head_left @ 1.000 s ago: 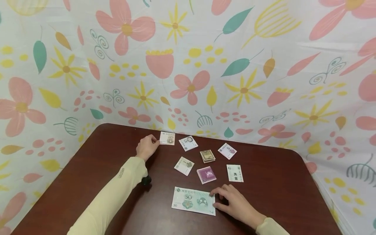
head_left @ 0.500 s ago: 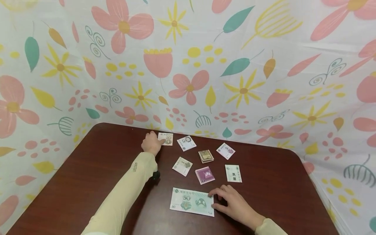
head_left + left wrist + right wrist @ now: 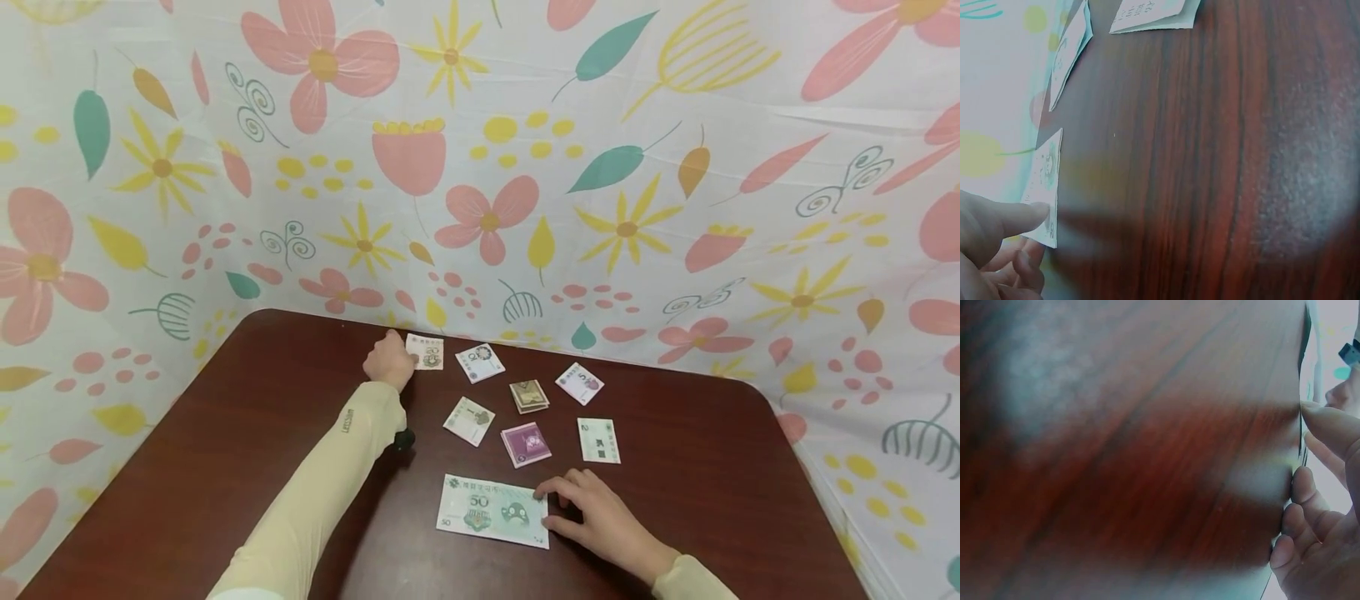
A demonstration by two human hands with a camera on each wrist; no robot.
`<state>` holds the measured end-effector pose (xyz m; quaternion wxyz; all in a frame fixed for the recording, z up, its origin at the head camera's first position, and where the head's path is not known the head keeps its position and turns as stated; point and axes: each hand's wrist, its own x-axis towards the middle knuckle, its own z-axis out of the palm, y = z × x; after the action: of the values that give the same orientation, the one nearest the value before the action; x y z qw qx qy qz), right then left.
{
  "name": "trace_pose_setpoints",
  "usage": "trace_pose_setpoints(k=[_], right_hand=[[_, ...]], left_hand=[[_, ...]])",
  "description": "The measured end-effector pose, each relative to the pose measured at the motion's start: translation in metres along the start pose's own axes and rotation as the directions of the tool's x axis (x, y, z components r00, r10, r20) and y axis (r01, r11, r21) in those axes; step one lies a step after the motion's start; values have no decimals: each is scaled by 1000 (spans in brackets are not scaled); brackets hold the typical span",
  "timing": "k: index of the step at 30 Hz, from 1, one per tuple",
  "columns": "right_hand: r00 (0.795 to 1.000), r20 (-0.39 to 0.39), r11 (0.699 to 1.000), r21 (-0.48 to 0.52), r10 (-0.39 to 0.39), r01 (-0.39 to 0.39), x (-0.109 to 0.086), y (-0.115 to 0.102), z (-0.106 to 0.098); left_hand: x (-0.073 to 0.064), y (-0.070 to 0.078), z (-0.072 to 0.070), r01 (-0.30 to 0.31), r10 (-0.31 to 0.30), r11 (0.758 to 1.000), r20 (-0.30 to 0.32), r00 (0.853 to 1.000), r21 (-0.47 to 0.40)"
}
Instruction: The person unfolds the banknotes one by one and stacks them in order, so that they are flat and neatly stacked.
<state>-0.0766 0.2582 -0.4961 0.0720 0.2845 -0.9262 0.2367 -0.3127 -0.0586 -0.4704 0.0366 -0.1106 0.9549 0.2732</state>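
At the table's far edge my left hand [image 3: 390,362] holds the left edge of a folded play banknote marked 20 [image 3: 429,353]. In the left wrist view my thumb [image 3: 1032,219] lies on that note's printed face, with the other fingers curled below and behind it. Nearer the front, a large green play banknote marked 50 [image 3: 480,510] lies flat. My right hand [image 3: 603,521] rests at its right end, index fingertip and thumb apart and touching the edge. In the right wrist view the fingers [image 3: 1304,484] are relaxed against the tabletop; the note is barely visible there.
Several smaller folded play notes lie between the hands and the back edge: a 10-like note [image 3: 481,363], a 5 note [image 3: 580,383], a 1 note [image 3: 469,422], a brown one [image 3: 528,397], a purple one [image 3: 527,444] and a 2 note [image 3: 599,440]. A flowered cloth [image 3: 487,167] hangs behind the table [image 3: 697,467].
My left hand has shifted from beside the 20 note's lower left corner, slightly up and right, its thumb now on the note. My right hand stays at the 50 note.
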Motion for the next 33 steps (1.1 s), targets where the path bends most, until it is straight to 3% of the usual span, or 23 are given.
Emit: trace_pose_setpoints(k=[8, 18, 28, 33], right_hand=[[1000, 7, 1000, 12, -9, 9, 0, 1, 0], [1000, 11, 1000, 5, -3, 3, 0, 1, -2], [999, 35, 1000, 18, 23, -23, 1, 1, -3], [998, 57, 999, 26, 39, -41, 2, 0, -4]], left_hand=[[-9, -14, 1, -65, 59, 993, -62, 996, -98], [-19, -33, -10, -85, 78, 952, -33, 996, -293], [-34, -59, -21, -160, 169, 870, -23, 985, -466], [-48, -63, -25, -162, 174, 832, -28, 984, -531]])
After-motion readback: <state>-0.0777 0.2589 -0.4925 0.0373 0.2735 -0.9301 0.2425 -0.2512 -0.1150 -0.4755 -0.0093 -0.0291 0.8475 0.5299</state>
